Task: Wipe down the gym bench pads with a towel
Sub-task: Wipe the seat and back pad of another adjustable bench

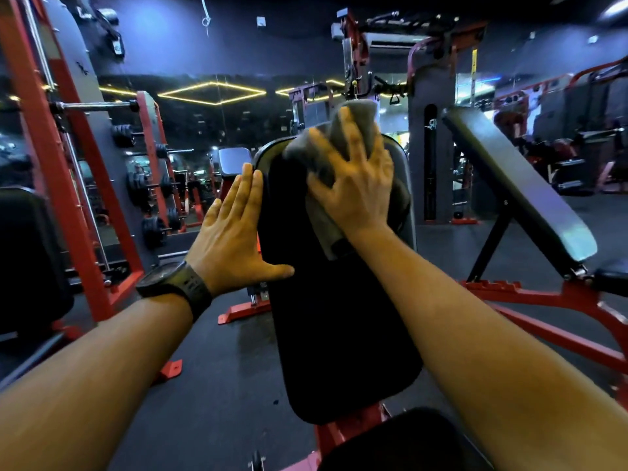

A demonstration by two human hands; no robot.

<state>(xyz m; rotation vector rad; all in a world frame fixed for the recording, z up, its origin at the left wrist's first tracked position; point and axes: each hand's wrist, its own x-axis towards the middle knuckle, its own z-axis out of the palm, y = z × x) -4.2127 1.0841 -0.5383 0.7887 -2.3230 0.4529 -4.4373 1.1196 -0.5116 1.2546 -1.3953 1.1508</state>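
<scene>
Two hands on the black padded inclined backrest (339,317). Right hand (356,185), fingers splayed, presses a crumpled grey towel (353,120) flat against the pad's top end. Left hand (234,229), open and flat, braces the pad's left edge; black wristwatch (176,283) on the wrist. Towel partly hidden under the palm. Black seat pad (401,443) cut off below.

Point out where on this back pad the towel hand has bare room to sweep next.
Free: the long black stretch of the back pad below the towel, running down to its lower edge above the seat pad. Crowded: the top, where the right hand presses the towel, and the left edge, braced by the left hand.
</scene>
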